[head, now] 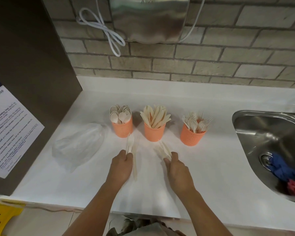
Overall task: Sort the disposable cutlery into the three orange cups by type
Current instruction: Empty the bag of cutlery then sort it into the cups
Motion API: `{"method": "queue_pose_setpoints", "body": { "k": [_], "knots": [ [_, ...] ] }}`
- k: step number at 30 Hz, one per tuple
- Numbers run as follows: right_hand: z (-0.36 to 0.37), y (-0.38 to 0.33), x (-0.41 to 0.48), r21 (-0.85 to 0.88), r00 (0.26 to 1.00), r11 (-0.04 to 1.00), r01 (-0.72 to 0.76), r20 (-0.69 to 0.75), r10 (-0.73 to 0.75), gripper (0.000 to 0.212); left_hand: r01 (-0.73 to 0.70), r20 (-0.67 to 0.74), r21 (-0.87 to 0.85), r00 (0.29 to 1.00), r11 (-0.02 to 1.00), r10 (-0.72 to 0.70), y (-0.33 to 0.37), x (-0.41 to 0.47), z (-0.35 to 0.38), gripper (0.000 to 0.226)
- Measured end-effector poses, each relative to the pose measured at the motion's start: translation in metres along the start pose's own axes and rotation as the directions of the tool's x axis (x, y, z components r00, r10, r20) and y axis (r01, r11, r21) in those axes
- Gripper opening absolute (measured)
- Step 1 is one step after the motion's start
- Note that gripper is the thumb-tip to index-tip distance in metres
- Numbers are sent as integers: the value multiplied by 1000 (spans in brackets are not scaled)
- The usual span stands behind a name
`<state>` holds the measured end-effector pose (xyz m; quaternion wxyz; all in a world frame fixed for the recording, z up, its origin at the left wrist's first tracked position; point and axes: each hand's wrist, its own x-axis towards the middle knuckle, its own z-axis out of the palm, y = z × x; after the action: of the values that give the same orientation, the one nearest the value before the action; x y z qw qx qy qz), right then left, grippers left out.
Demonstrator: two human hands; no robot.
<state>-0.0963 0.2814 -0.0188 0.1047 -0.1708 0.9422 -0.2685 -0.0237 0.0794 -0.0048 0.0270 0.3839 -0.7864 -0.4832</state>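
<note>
Orange cups stand in a row far across the white table (211,167): spoons (120,114) fill the left cup (122,128), knives (155,116) the middle cup (154,133), forks (197,121) the right cup (192,137). Nearer, the left hand (122,165) pinches a pale bundle (130,144) and the right hand (176,166) pinches a second bundle (164,150); blur hides their types. A loose piece (135,169) lies beside the left hand. Dropping an unchecked bundle whole could, I think, mix types. The notice (10,132) at left reads "wave use".
</note>
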Motion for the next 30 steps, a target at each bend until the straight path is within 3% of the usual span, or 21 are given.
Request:
{"method": "queue_pose_setpoints", "body": {
  "k": [6, 11, 20, 24, 27, 30],
  "knots": [
    [6, 4, 0, 113, 997, 990, -82, 17, 80, 40, -30, -24, 272, 999, 962, 37, -1, 7, 7, 55],
    [8, 9, -1, 185, 998, 981, -61, 45, 53, 30, -74, 25, 485, 997, 872, 71, -4, 7, 13, 27],
    [5, -1, -8, 309, 994, 947, -87, 95, 60, 33, -82, 78, 559, 996, 825, 46, 0, 0, 14, 20],
    [-1, -1, -8, 409, 971, 885, -224, 169, 168, 36, -77, 83, 577, 996, 813, 35, -3, 2, 14, 21],
    [-6, 1, -9, 434, 953, 853, -291, 210, 218, 28, -98, 70, 629, 995, 771, 70, -10, 1, 15, 33],
    [-5, 2, -10, 489, 937, 802, -342, 242, 252, 24, -141, 74, 631, 990, 763, 122, -13, -1, 16, 30]
  ]
}}
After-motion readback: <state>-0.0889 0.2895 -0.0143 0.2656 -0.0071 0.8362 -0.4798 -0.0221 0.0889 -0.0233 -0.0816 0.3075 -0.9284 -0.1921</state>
